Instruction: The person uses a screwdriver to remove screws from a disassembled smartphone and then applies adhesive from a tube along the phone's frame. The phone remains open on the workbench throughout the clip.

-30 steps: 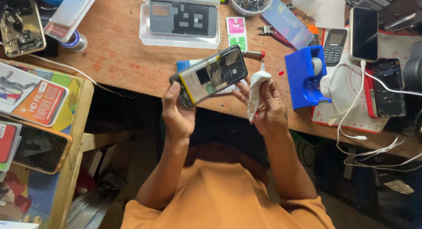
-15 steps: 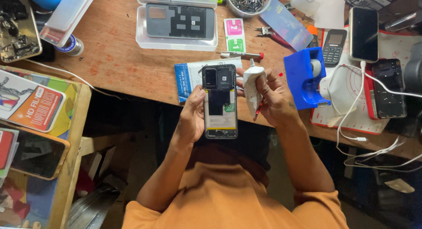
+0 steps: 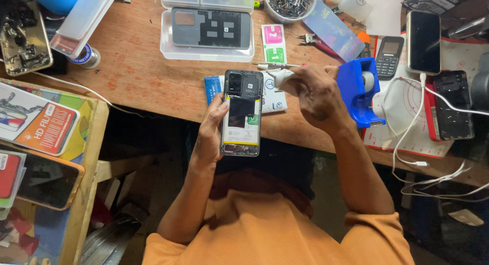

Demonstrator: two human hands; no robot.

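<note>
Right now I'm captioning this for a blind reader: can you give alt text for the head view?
The left hand holds an opened smartphone, back cover off, above a wooden workbench, while the right hand grips a white tool at its top edge. A blue tape dispenser sits beside them.

There is only one camera, and it sits on the person's head. It looks almost straight down, past the orange shirt [image 3: 275, 229] and both arms. The wooden worktop [image 3: 137, 76] fills the top of the picture, its far side at the upper edge. The camera is close, so the left hand [image 3: 211, 135] and right hand [image 3: 316, 94] sit near the middle
</note>
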